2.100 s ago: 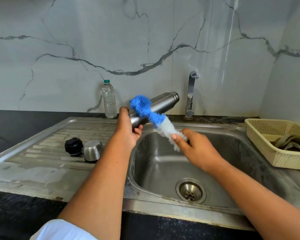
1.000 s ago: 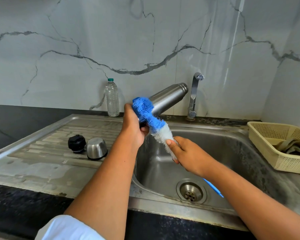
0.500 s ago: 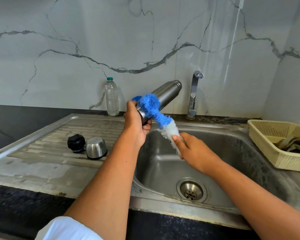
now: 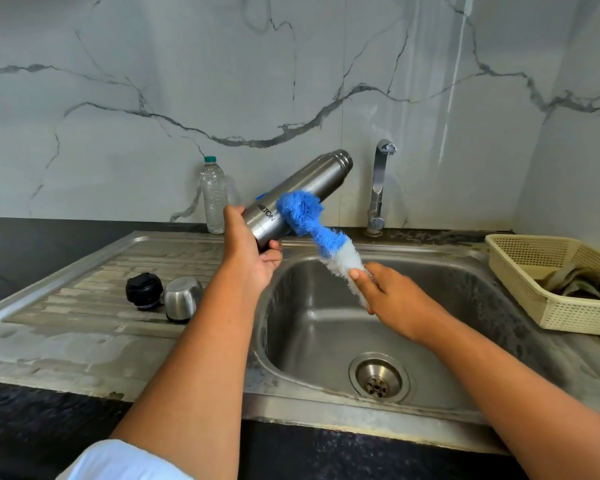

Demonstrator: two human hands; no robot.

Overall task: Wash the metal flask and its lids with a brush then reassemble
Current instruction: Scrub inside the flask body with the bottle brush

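Note:
My left hand (image 4: 248, 252) grips the lower end of the steel flask (image 4: 312, 183), which tilts up and to the right above the sink's left rim. My right hand (image 4: 392, 299) holds the bottle brush (image 4: 317, 230) by its white bristle part. The brush's blue head curls against the flask's side, near the printed lettering. On the draining board to the left sit the black inner lid (image 4: 143, 291) and, touching it, the steel cup lid (image 4: 182, 298) lying mouth down.
The steel sink basin (image 4: 326, 327) with its drain (image 4: 378, 377) lies under my hands. A tap (image 4: 380, 188) stands at the back, no water visible. A clear plastic bottle (image 4: 214, 195) is by the wall. A cream basket (image 4: 520, 271) with a cloth sits right.
The brush head has slid up along the flask's side, from its lower end towards the middle. The flask tilts a little steeper. Both lids stay where they were.

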